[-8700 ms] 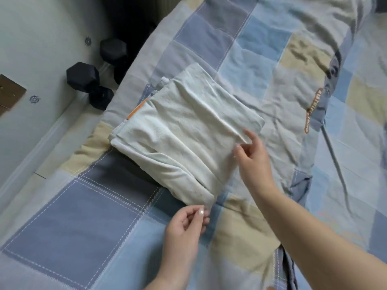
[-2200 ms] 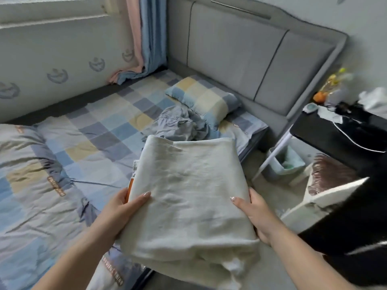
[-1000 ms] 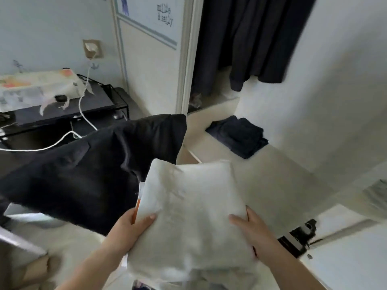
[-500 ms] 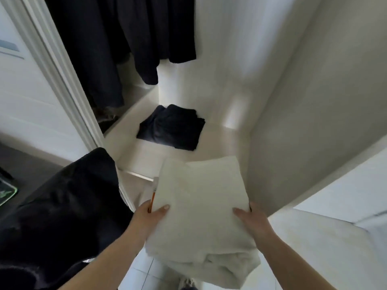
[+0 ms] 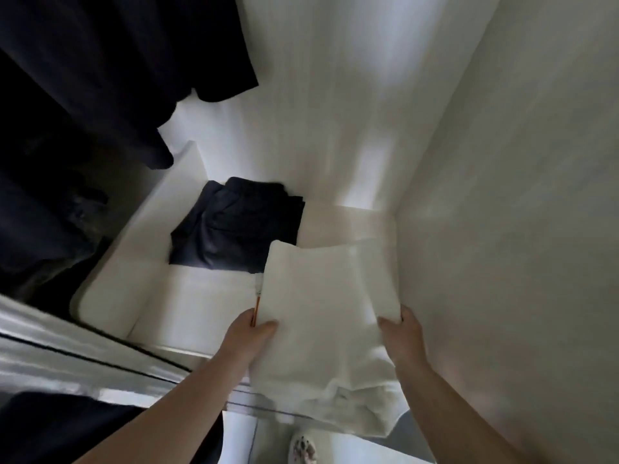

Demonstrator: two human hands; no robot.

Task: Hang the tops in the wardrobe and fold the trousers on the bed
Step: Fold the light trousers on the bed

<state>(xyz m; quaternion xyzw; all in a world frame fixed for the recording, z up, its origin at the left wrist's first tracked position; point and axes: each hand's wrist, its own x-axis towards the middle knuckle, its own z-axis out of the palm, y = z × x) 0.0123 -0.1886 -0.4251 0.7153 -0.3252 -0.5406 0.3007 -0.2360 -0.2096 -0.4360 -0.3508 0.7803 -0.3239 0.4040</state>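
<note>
Both hands carry the folded white trousers [image 5: 330, 316] flat between them, over the front edge of the wardrobe shelf [image 5: 187, 296] and toward its right side, close to the wardrobe's right wall [image 5: 502, 229]. The left hand [image 5: 249, 336] grips the bundle's left edge with the thumb lying on top and the fingers hidden underneath, beside a thin orange trim [image 5: 256, 311]; the right hand [image 5: 403, 333] holds the right edge in the same way, thumb on top. Supporting both sides like this probably keeps the fold from sagging open, though the near end already droops below the hands. The far end of the bundle hangs just above the shelf, and whether it touches cannot be told. A folded dark garment [image 5: 234, 226] lies at the middle of the shelf toward its back edge, so the bare stretch at the right front corner looks like the intended spot, beside rather than on top. Dark hanging clothes [image 5: 100, 78] fill the upper left, and a slippered foot [image 5: 303, 450] shows below.
</note>
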